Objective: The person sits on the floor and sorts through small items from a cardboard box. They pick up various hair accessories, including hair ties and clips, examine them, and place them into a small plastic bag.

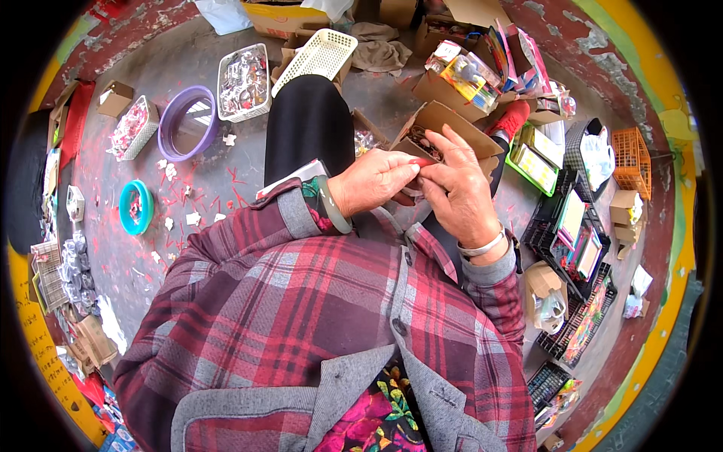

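Note:
My left hand (373,181) is closed in a pinch, its thumb and forefinger on a small red piece (423,161). From the other side my right hand (459,196) meets it, fingertips pressed close to the left thumb while the upper fingers stretch away. What the right fingertips grip is mostly hidden; the red piece runs in between both hands. Just beyond the hands, between my legs, stands an open cardboard box (444,114) with small brownish items inside. A bangle sits on each wrist.
On the left floor are a purple basin (167,134), a turquoise tub (143,197) and scattered red and white scraps. A white basket (260,81) of wrapped items and a cream basket (322,51) stand ahead. Black crates (580,290) and an orange crate (631,157) line the right.

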The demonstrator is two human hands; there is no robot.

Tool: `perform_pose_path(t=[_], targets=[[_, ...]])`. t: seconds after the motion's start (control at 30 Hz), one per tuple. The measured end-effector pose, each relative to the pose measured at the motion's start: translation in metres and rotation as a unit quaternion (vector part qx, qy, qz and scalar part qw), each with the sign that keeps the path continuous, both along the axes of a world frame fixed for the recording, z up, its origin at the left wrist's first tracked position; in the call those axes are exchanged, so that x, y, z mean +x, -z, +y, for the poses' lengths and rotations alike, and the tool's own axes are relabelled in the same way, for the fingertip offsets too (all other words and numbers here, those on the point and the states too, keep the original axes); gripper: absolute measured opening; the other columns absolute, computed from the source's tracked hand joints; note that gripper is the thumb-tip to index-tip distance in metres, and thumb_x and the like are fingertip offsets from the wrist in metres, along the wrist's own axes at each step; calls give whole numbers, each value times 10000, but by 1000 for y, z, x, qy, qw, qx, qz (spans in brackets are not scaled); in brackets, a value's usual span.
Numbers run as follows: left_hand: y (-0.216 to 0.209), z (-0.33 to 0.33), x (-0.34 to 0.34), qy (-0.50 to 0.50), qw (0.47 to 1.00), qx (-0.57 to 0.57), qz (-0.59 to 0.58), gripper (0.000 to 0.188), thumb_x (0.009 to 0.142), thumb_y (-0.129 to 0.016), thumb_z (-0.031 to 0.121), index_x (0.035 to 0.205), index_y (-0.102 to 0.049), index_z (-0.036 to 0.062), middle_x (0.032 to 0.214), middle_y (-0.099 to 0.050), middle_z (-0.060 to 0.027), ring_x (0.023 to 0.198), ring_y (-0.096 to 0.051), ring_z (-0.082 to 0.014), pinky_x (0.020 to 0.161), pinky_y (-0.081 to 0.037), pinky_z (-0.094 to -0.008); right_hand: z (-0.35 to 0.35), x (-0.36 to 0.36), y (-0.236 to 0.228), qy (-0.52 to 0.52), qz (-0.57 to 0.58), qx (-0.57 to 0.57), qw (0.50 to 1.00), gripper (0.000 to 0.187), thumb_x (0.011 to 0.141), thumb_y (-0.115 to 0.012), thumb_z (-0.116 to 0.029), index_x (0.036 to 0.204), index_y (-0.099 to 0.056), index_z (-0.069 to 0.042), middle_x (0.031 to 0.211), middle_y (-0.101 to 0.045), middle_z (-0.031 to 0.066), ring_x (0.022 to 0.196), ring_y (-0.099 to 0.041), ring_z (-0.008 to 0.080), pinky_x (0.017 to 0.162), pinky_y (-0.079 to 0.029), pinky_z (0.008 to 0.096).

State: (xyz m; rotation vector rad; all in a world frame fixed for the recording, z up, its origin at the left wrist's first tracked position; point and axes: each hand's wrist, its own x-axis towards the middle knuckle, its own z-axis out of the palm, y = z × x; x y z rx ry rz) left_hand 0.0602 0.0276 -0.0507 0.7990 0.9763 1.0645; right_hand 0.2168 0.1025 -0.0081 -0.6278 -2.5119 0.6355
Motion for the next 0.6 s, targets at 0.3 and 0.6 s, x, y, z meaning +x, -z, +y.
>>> perform_pose_path(t=[0.3,0.6], targets=[[3,4,-5,-33,998,-12,-47,346,945,-423,212,1186,-524,-15,1080,-588,-99,913,-601,-165,742,-550,-313,16,19,-10,75,67,-75,992,178,767,-618,-83,939,-662,-68,1233,-510,177,1244,-383,354,1006,-321,409],[-3,6,-4,-6,997,-7,-74,357,950,-412,215,1194,-498,-31,1114,-577,-122,945,-610,-192,796,-535,-334,2,8,-4,10,-19,-28,999,267,662,-666,-119,928,-669,-105,1293,-437,207,1263,-331,392,1023,-299,429]])
